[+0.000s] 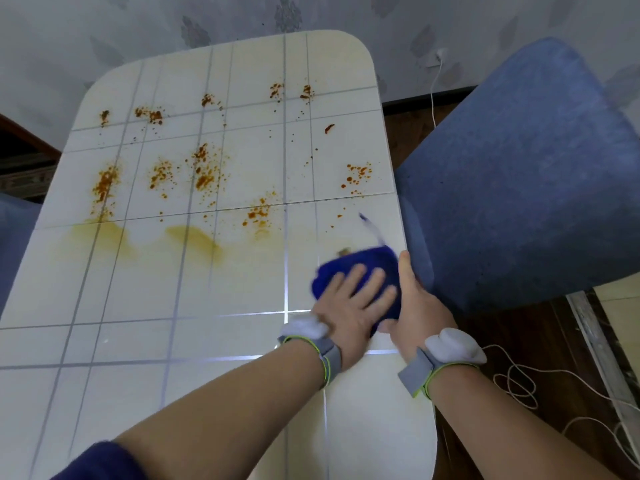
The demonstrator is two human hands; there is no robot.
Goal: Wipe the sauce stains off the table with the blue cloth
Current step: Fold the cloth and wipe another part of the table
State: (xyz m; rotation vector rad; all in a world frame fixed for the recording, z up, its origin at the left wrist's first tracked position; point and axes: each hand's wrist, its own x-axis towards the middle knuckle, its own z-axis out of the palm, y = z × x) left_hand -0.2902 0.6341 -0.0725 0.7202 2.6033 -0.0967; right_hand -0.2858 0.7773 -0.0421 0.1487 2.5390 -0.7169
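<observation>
The left hand point(349, 306) lies flat on top of the blue cloth point(360, 259), with its fingers straight and a little spread, and presses the cloth down on the counter point(173, 341). The right hand point(420, 306) holds the right side of the same cloth. Its thumb points away from the person along the edge of the cloth, and its other fingers curl in at the near side, partly hidden under the fabric. Both wrists carry a grey band point(325, 355) with a white pad.

The cloth is dark blue and bunched into a thick lump, and it looks blurred. It sits near the right edge of the counter, in the nearer half. A pale strip sticks out from its far side.

The counter is white with a grid of grey lines. Orange-brown sauce stains point(204, 168) cover its far half in many spots. Pale yellow smears point(197, 237) lie just nearer than them, left of the cloth.

A blue chair point(519, 168) stands just beside the right edge of the counter, and a white cable point(516, 386) lies on the floor.
</observation>
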